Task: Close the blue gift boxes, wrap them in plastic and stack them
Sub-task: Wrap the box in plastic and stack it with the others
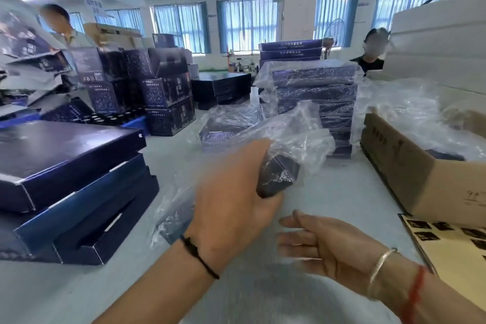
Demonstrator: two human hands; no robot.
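My left hand (234, 200) grips a dark blue gift box (278, 176) by its end, lifted above the table. Clear plastic wrap (294, 134) covers the box and trails loosely off its far end. My right hand (326, 247) hovers just right of it, palm up, fingers straight and holding nothing. One wrapped blue box (228, 126) lies flat on the table beyond. Behind it rises a tall stack of wrapped blue boxes (315, 97). At the left sits a pile of unwrapped blue boxes (68, 166), the top one closed.
An open cardboard carton (410, 166) holding plastic bags stands at the right, with a printed sheet (452, 242) beside it. Stacked dark blue cartons (163, 92) fill the back left. Two people work behind the table. White boards are piled at the far right.
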